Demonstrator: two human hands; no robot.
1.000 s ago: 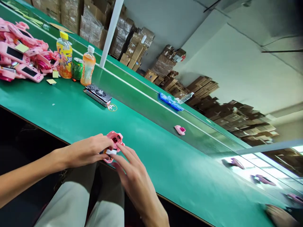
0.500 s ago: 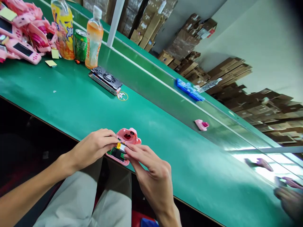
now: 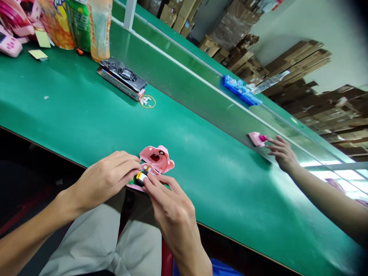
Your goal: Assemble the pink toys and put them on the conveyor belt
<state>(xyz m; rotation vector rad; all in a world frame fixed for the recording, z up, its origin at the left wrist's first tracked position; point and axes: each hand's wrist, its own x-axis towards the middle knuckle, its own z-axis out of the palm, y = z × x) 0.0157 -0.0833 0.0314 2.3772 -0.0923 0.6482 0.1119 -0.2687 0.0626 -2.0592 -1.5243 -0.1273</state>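
So, pink camera shell (image 3: 147, 153) lies open at the green bench (image 3: 218, 180) edge, not closed up yet; right hand (image 3: 175, 209) on my pouch battery (image 3: 142, 176), left hand (image 3: 107, 174) curled alongside, can't tell if either's pinching.

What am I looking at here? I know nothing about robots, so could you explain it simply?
There is no robot here: you see a person's bare left hand and right hand. The view comes from a camera worn on the head, looking forward and down.

Both hands are at an opened pink case. The right fingers touch a small white and yellow part inside; the left fingers are at the case's near side, their hold hidden.

On the green table also lie a black object on a box, a can and bottles. At right, another person's hand reaches to a pink toy.
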